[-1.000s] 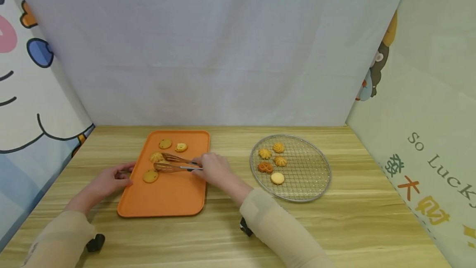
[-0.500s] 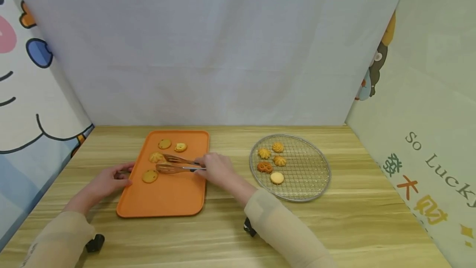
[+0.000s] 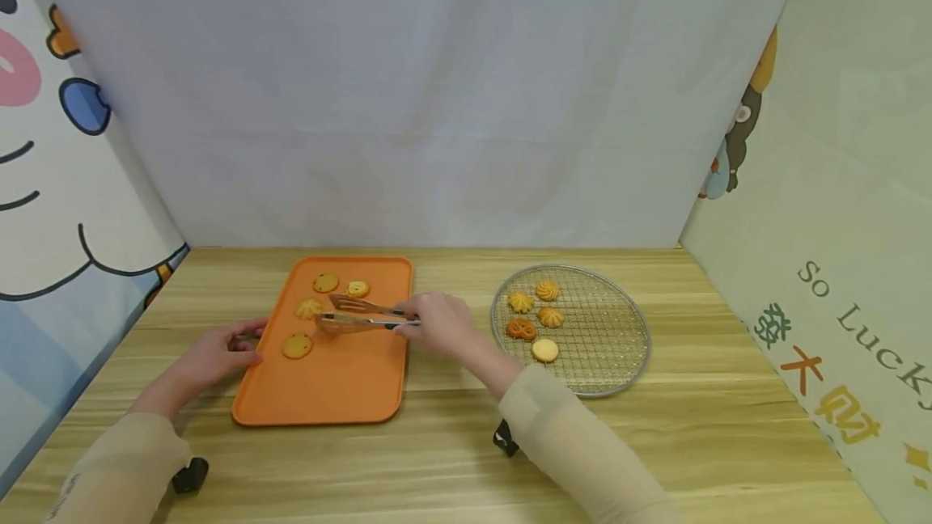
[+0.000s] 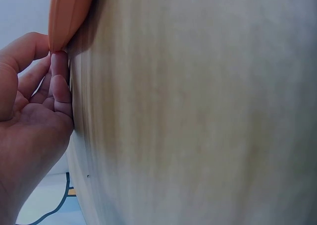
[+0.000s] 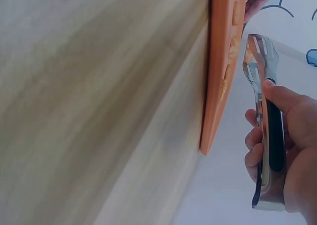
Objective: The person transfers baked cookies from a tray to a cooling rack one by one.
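Left of centre frame, tongs (image 3: 357,315) lie left-right over tray (image 3: 328,382), tips nr cookie (image 3: 309,308); right hand (image 3: 437,326) grips them, nearer. Left hand (image 3: 214,354) open, fingers touching tray edge.

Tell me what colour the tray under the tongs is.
Orange; the tray shows best in the head view.

The tongs (image 3: 360,315) tips look empty, but any small cookie there is unclear.

I see a light wooden table (image 3: 728,443), a plain white curtain (image 3: 437,103) at the far side, and cartoon-printed panels (image 3: 44,184) left and right.
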A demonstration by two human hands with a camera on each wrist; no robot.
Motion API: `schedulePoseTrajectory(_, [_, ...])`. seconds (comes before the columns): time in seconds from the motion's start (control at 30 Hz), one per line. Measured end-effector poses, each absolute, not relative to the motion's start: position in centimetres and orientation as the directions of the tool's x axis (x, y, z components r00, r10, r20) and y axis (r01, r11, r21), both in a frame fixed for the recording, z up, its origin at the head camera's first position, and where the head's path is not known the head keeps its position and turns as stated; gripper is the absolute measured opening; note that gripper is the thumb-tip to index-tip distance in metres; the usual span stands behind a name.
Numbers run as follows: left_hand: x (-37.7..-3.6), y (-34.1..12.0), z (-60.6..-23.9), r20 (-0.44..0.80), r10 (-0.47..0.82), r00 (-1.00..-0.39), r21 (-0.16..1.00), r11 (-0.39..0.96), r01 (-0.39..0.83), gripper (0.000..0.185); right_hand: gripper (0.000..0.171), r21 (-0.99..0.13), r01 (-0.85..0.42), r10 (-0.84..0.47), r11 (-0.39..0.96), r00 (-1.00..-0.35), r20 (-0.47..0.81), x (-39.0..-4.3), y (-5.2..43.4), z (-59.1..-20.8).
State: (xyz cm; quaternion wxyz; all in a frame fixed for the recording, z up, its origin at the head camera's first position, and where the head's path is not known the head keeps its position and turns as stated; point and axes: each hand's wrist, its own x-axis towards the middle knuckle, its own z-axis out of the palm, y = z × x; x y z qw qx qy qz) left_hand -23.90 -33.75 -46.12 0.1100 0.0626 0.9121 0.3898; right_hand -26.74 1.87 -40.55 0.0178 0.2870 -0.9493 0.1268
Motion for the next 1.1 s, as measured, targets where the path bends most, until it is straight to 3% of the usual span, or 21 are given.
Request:
schedulePoseTrajectory(0.3, [-23.7,-33.8,-46.3,-0.144,0.198,-0.970,0.730,0.683,0.031,0.065,0.042,-0.220,-0.579,-0.572,0.785,-0.814,0.102,-26.6,3.4,-38.8])
schedulePoseTrajectory(1.1, [-24.0,-33.5,-46.2,-0.152,0.196,-0.969,0.717,0.696,0.028,0.066,0.040,-0.258,-0.624,-0.579,0.738,-0.781,0.232,-25.5,8.7,-34.7])
